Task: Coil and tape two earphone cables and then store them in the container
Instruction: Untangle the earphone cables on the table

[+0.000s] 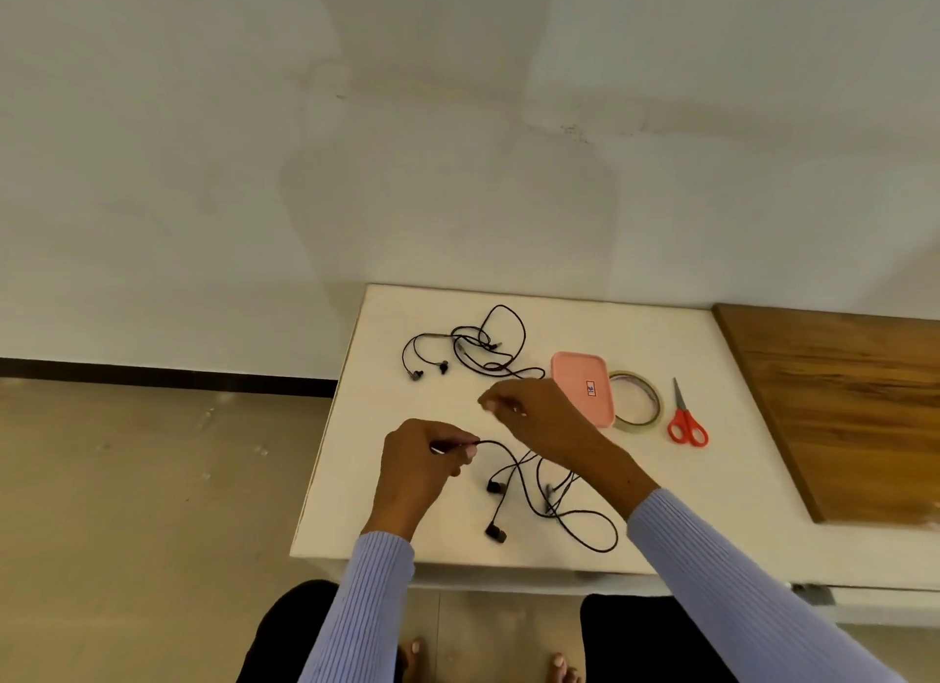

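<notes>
Grip of the left hand (422, 453): fingers curled, pinching one end of the near earphone cable (554, 509), apparently the plug end, though it is too small to confirm. Grip of the right hand (529, 413): fingertips drawn together above and just right of the left; whether they pinch a strand cannot be told. From the left grip the cable runs rightward and falls in loose loops on the tabletop (712, 479), its two earbuds lying just below the grip. Beyond the right grip lies the second earphone cable (478, 346), tangled and untouched. Just right of that grip sits the pink container (585, 382), with the tape roll (638, 400) touching its far side and the red scissors (686, 423) beyond. Judged step: start of coiling the first cable; no loop is formed. The next move probably calls for winding the slack round the left fingers while the right feeds it untangled.
</notes>
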